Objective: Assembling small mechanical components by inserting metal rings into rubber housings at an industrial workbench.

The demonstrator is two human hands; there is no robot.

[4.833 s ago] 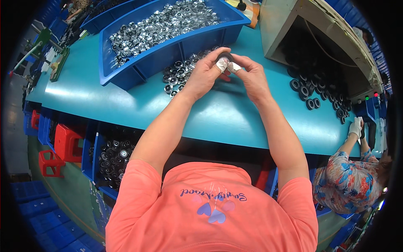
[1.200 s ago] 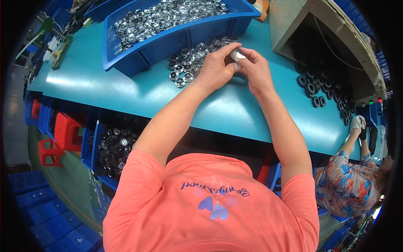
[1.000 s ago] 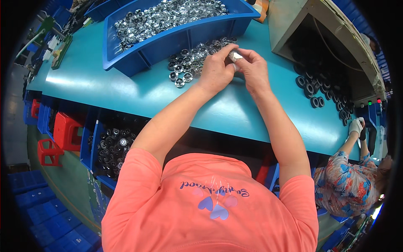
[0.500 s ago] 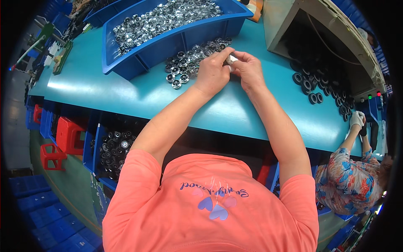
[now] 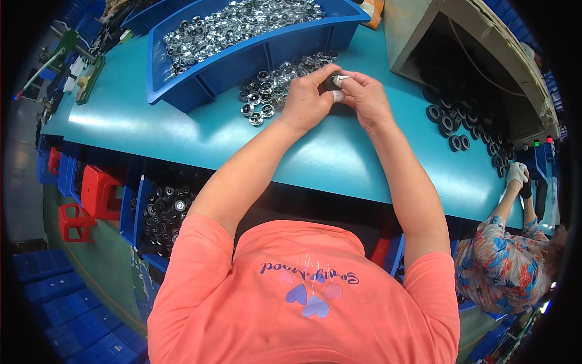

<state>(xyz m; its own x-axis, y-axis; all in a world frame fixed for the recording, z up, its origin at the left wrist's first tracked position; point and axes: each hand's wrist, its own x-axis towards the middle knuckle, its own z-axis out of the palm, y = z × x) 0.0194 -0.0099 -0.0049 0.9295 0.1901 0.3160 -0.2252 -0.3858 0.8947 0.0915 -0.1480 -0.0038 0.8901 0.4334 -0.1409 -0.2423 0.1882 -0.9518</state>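
Above the teal table, my left hand (image 5: 305, 102) and my right hand (image 5: 368, 102) meet with bent fingers around a small black round part (image 5: 330, 82). Its face is partly covered by my fingers, so details do not show. White wrapping covers fingertips where the hands come together. Just beyond and left of my left hand lies a loose pile of clear wheel-like parts with dark centres (image 5: 265, 91). Behind that pile stands a long blue bin (image 5: 239, 68), filled with more of the same clear parts.
On the right, black rings (image 5: 454, 143) lie scattered before a beige machine with a dark opening (image 5: 397, 36). A co-worker's gloved hand (image 5: 515, 173) is at the table's right end. Below the table sits a blue bin of black parts (image 5: 162, 221), near red stools (image 5: 100, 193).
The black round part now shows between my hands, where before mostly the white-wrapped fingertips were seen. My right-hand fingers have shifted slightly over it.
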